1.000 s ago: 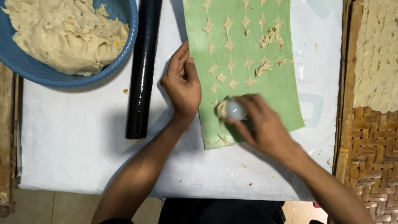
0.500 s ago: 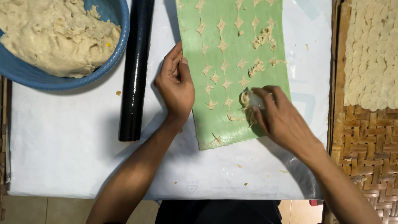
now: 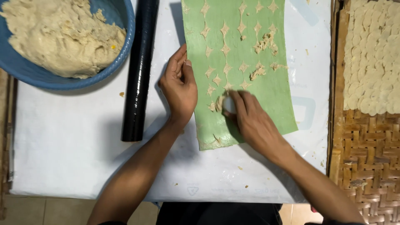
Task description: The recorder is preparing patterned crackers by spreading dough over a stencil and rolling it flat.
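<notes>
A white sheet (image 3: 62,146) covers the table, a green mat (image 3: 266,104) on it dotted with dough scraps (image 3: 260,71). The left hand (image 3: 180,85) lies flat and open, pinning the mat's edge. The right hand (image 3: 250,118) grips a small round cutter (image 3: 228,105) pressed onto the mat.

single head cam, looking straight down, close over the white table (image 3: 62,137). near edge at frame bottom, far edge cut off. blue bowl (image 3: 125,50) clipped top-left.
</notes>
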